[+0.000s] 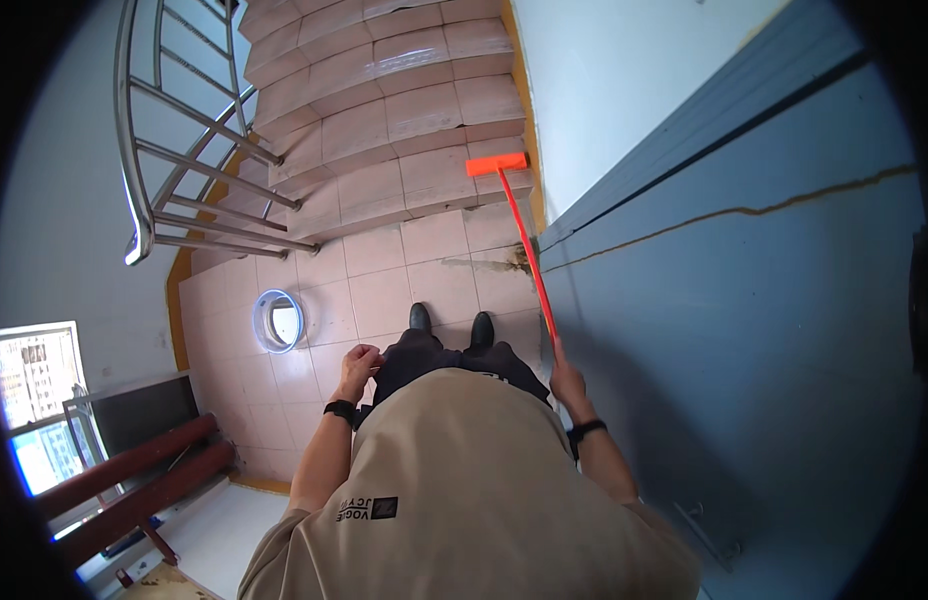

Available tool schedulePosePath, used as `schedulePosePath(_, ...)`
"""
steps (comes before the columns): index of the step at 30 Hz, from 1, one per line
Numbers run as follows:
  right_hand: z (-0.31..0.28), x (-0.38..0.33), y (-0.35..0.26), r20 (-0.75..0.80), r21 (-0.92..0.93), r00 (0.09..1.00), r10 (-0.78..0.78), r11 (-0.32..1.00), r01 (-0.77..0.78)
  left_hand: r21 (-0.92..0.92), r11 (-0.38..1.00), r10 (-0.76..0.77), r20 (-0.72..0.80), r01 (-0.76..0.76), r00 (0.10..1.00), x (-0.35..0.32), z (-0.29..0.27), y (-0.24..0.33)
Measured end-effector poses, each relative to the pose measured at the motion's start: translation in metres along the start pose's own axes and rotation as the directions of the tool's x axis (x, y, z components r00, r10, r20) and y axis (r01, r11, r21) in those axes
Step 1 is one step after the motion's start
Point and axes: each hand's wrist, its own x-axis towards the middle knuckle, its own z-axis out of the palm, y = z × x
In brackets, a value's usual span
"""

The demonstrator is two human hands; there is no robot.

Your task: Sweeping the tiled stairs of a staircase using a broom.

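Observation:
My right hand (567,382) is wrapped round the orange pole of a mop (525,240). The pole slants up and away from me, and its wide orange head (496,164) lies at the lowest stair tread beside the right wall. What the underside of the head looks like is hidden. My left hand (359,368) hangs beside my left thigh with its fingers curled together and nothing visible in them. To the left of my feet, a round basin or bucket with a blue rim (257,321) stands on the tiles, apart from both hands.
Pink tiled stairs (384,110) rise ahead, with a metal railing (209,125) on their left. A grey-blue door or panel (744,300) stands close on my right. Behind left are a reddish-brown bench (134,480) and a window (39,375). A dirty stain (509,262) marks the floor near the wall.

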Motion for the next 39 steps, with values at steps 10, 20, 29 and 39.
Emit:
schedulePosePath(10, 0.006, -0.003, 0.009, 0.053, -0.065, 0.999, -0.005, 0.998, 0.009, -0.029, 0.963, -0.269, -0.093, 0.267, 0.959, -0.010, -0.038, -0.068)
schedulePosePath(20, -0.007, 0.039, -0.038, 0.038, 0.014, 0.998, -0.056, 0.998, 0.055, -0.023, 0.996, -0.090, -0.053, 0.089, 0.995, -0.006, -0.010, -0.019)
schedulePosePath(29, 0.017, -0.050, -0.008, 0.106, -0.023, 0.994, -0.010, 1.000, 0.013, -0.070, 0.983, -0.169, -0.027, 0.167, 0.985, 0.011, -0.033, -0.029)
schedulePosePath(39, 0.005, 0.071, -0.091, 0.008, 0.024, 0.993, -0.120, 0.992, 0.120, -0.019, 0.991, -0.131, 0.034, 0.132, 0.991, 0.034, -0.070, -0.029)
